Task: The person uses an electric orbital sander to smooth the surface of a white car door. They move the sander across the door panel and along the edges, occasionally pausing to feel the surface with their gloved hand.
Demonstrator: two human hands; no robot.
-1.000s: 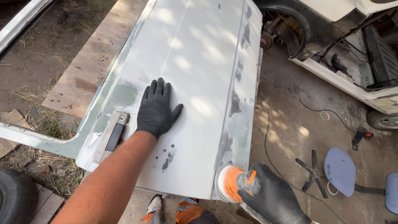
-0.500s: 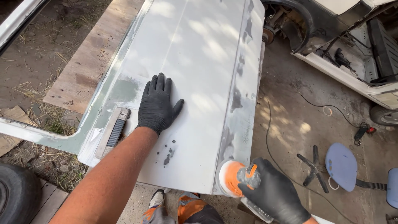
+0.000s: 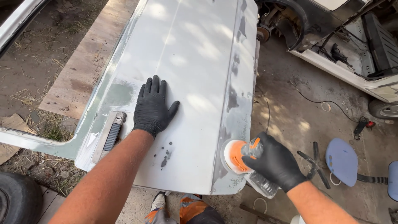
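A pale grey car door (image 3: 195,62) lies flat in front of me, sanded and patchy with darker spots. My left hand (image 3: 152,108), in a black glove, rests flat with fingers spread on the door skin, just right of the chrome door handle (image 3: 110,135). My right hand (image 3: 273,161), also black-gloved, grips an orange and clear round sander (image 3: 237,157) whose pad sits against the door's lower right edge. The sander's body is partly hidden under my fingers.
A car body shell (image 3: 352,54) stands at the upper right. A plywood sheet (image 3: 83,66) lies on the dirt at left, a tyre (image 3: 16,201) at the lower left. A blue round stool seat (image 3: 342,159), a cable (image 3: 306,99) and black tools lie on the concrete at right.
The sander and my right hand have shifted slightly up along the door's right edge. My left hand stays flat on the door.
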